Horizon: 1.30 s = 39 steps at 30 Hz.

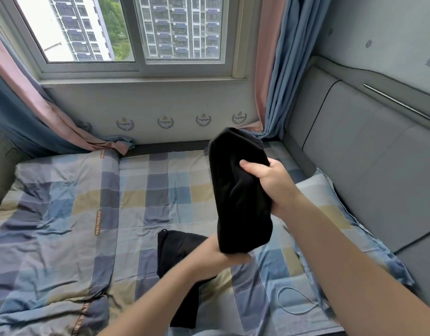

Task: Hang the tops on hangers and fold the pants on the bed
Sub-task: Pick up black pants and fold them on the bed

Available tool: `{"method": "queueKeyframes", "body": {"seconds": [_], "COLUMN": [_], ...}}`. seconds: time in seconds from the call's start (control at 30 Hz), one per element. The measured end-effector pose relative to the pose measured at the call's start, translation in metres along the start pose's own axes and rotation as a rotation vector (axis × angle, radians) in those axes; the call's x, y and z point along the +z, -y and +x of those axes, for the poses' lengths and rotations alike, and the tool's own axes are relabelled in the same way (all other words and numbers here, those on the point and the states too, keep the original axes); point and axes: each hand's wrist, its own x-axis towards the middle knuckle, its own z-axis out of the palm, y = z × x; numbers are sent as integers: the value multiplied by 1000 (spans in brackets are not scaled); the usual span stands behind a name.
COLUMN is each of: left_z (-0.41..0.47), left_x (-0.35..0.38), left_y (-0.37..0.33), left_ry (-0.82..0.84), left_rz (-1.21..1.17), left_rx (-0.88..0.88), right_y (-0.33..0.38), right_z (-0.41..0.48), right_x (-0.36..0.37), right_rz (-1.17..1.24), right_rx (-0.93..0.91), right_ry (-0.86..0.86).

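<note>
While wrapping R hand point(272, 185) fingers round right edge of black folded garment point(238, 190) and pressing thumb on its front, gripping bottom end w/ L hand point(219, 255), tucking fingers underneath. Holding it above bed point(63, 214), near other black garment point(177, 248) lying under L forearm.

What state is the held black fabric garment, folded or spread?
Folded: the black fabric garment is a compact bundle; right hand grips its side, left hand its lower end.

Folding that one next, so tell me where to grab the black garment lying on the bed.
Take the black garment by its far left corner, from above on the left: that corner lies flat and bare on the checked sheet, while the left hand and the held bundle cover its right side.
</note>
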Motion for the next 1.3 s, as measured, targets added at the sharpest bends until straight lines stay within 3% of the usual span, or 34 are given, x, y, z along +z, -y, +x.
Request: {"method": "queueKeyframes", "body": {"seconds": [0.1, 0.2, 0.3, 0.5, 0.67, 0.87, 1.0, 1.1, 1.2, 1.3], "left_z": [-2, -5, -10, -5, -4, -1, 9, 13, 8, 5], "left_x": [11, 9, -1, -21, -37, -44, -56, -66, -65, -53], "left_y": [7, -4, -18, -42, -68, -98, -103, -88, -65, -32], "left_ry": [-80, -118, -245, -379, -353, -387, -425, -396, -288, -136], "left_rz": [-29, -102, -219, -580, -844, -1087, -1092, -978, -853, -829], "left_rx": [-20, -28, -60, -53, -78, -112, -80, -74, -172, -159], "right_y": [1, -7, -23, -88, -129, -170, -203, -200, -186, -166], "right_z": [13, 24, 23, -5, -33, -49, -52, -49, -47, -45], "right_x": [-2, -12, -28, -33, -20, -14, -28, -33, -34, -32], "right_rz": [20, 204, 361, 145, 38, -273, -491, -507, -401, -288], "right_rx": [79, 231, 287, 280, 328, 416, 474, 421, 361, 264], "right_ry": [-83, -121, 49, 342, 497, 451, 361, 287, 205, 123]}}
